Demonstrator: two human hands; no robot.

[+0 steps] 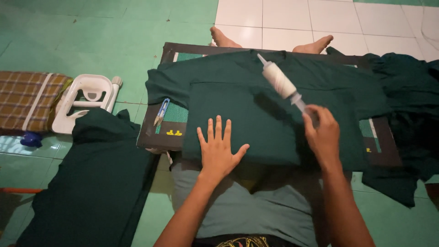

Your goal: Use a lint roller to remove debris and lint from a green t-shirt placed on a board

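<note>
I see my left hand (218, 148) lying flat, fingers spread and holding nothing, on the folded dark green cloth (256, 114) that covers the cutting board (169, 137) across my lap. My right hand (322, 135), at 3 o'clock of the left, has its grip closed on the base of a white syringe-like applicator (280, 81), which slants toward 11 o'clock above the cloth. Thread snips (161, 111) lie at 10 o'clock.

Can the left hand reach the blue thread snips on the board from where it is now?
Probably yes. The left hand lies flat on the folded green cloth, and the thread snips lie uncovered on the board to its left, with nothing between them.
</note>
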